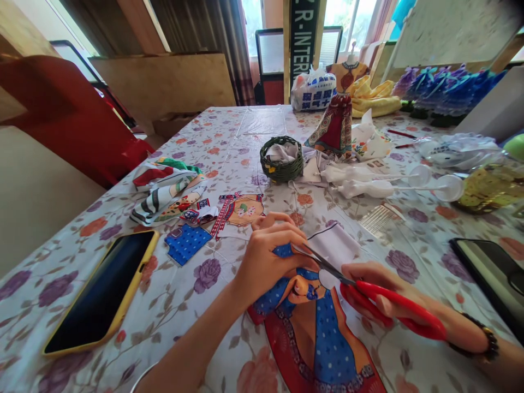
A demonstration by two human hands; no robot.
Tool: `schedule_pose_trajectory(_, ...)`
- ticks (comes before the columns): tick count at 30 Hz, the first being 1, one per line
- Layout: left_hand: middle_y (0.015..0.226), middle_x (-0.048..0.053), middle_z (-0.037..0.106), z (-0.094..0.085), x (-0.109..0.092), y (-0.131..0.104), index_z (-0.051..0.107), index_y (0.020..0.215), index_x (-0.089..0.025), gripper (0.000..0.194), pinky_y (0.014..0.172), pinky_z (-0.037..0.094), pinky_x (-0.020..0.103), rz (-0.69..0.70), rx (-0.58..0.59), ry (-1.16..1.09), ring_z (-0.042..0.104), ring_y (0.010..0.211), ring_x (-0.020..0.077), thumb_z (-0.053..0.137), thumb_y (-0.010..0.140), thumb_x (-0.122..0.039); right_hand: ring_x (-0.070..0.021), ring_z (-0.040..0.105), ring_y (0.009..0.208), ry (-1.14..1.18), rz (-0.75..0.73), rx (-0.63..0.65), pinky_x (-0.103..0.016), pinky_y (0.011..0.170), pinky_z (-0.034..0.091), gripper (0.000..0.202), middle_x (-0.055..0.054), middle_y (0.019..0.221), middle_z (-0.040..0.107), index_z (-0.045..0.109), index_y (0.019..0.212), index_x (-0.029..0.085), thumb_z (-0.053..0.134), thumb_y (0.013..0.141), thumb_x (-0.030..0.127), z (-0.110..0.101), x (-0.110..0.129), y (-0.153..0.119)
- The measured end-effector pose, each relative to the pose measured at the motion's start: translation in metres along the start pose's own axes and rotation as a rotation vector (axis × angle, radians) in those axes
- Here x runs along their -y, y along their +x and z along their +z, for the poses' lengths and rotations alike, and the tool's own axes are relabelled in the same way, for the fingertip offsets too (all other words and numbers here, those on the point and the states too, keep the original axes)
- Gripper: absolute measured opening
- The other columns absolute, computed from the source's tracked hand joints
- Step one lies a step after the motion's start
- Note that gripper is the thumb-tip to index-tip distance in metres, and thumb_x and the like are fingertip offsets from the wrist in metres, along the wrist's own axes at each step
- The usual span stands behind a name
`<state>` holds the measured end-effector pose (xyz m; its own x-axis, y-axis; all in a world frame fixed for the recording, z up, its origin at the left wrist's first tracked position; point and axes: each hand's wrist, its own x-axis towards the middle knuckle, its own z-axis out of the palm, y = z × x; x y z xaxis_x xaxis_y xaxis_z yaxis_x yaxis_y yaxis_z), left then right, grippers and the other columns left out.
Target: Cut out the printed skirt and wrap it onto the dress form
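A: What lies nearest the person?

B: A printed cloth in red, blue and tan, spread on the bench below and between the hands, its upper part bunched up.

A: And the hands?

B: The left hand has its fingers closed on the bunched part. The right hand is wrapped round the red handles of the scissors, whose blades point at the left fingertips. I can't tell whether fabric sits between them.

A: How far along is the cutting?

B: Partway, I'd judge. The broad portion towards the body looks whole; any snipping seems confined to the top, by the fingers. Just beyond the hands is white fabric.

A: Anything beside them?

B: A yellow-cased phone left of the left hand and a dark phone right of the right, both untouched.

A: What looks done?

B: Beyond the left hand lie a blue dotted piece and a tan-panelled piece, both seemingly cut already, with no joining that I can make out. The striped cloth behind them is crumpled, apparently unworked.

A: Farther off?

B: Straight beyond the hands, a green wicker basket holding pale fabric; past it, a small printed dress stands looking complete.
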<state>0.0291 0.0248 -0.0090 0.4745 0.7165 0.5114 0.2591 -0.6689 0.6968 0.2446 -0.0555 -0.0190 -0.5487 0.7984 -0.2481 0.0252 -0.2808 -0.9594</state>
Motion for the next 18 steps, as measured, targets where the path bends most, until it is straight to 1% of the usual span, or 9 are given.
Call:
schedule_pose_trajectory(4, 0.067, 0.0, 0.066, 0.002, -0.002, -0.001, 0.067, 0.066, -0.019, 0.015, 0.079, 0.041, 0.031, -0.081, 0.046, -0.018, 0.054, 0.087, 0.0183, 0.077, 0.059, -0.028, -0.0042, 0.029, 0.044, 0.019, 0.01, -0.008, -0.018, 0.04, 0.028, 0.049, 0.007, 0.058, 0.034, 0.046, 0.068, 0.019, 0.058, 0.063, 0.067, 0.0, -0.004, -0.001)
schedule_pose_trajectory(7, 0.067, 0.001, 0.066, 0.001, -0.002, -0.001, 0.067, 0.066, -0.02, 0.014, 0.08, 0.041, 0.031, -0.094, 0.059, -0.017, 0.053, 0.087, 0.0184, 0.076, 0.059, -0.029, -0.005, 0.029, 0.044, 0.015, 0.046, 0.013, -0.019, 0.04, 0.026, 0.05, 0.006, 0.058, 0.036, 0.042, 0.065, 0.02, 0.057, 0.064, 0.067, 0.001, 0.001, -0.001)
schedule_pose_trajectory(9, 0.067, 0.001, 0.066, 0.0, -0.002, -0.001, 0.068, 0.066, -0.02, 0.013, 0.08, 0.041, 0.031, -0.095, 0.068, -0.026, 0.053, 0.086, 0.0186, 0.075, 0.061, -0.029, -0.0053, 0.028, 0.044, 0.008, 0.069, -0.001, -0.019, 0.039, 0.023, 0.05, 0.006, 0.058, 0.034, 0.04, 0.064, 0.021, 0.057, 0.063, 0.068, 0.003, 0.006, -0.002)
schedule_pose_trajectory(12, 0.066, 0.001, 0.065, 0.0, -0.003, 0.0, 0.068, 0.065, -0.019, 0.01, 0.08, 0.041, 0.031, -0.098, 0.061, -0.03, 0.053, 0.085, 0.0184, 0.075, 0.062, -0.027, -0.0051, 0.029, 0.043, 0.014, 0.059, -0.015, -0.019, 0.039, 0.022, 0.05, 0.008, 0.054, 0.033, 0.041, 0.065, 0.021, 0.058, 0.063, 0.067, 0.004, 0.008, -0.003)
schedule_pose_trajectory(15, 0.067, 0.001, 0.065, 0.0, -0.003, 0.0, 0.068, 0.064, -0.019, 0.008, 0.08, 0.041, 0.031, -0.099, 0.047, -0.031, 0.053, 0.084, 0.0178, 0.074, 0.063, -0.025, -0.0047, 0.031, 0.043, 0.034, 0.03, -0.003, -0.019, 0.04, 0.023, 0.049, 0.008, 0.052, 0.031, 0.043, 0.065, 0.02, 0.058, 0.064, 0.066, 0.003, 0.003, -0.002)
schedule_pose_trajectory(18, 0.066, 0.001, 0.065, 0.0, -0.003, -0.001, 0.068, 0.065, -0.02, 0.011, 0.08, 0.04, 0.031, -0.107, 0.05, -0.029, 0.053, 0.084, 0.0183, 0.075, 0.061, -0.027, -0.0035, 0.03, 0.043, 0.102, 0.012, 0.016, -0.018, 0.04, 0.023, 0.049, 0.008, 0.056, 0.031, 0.044, 0.066, 0.019, 0.06, 0.064, 0.065, 0.001, -0.007, -0.001)
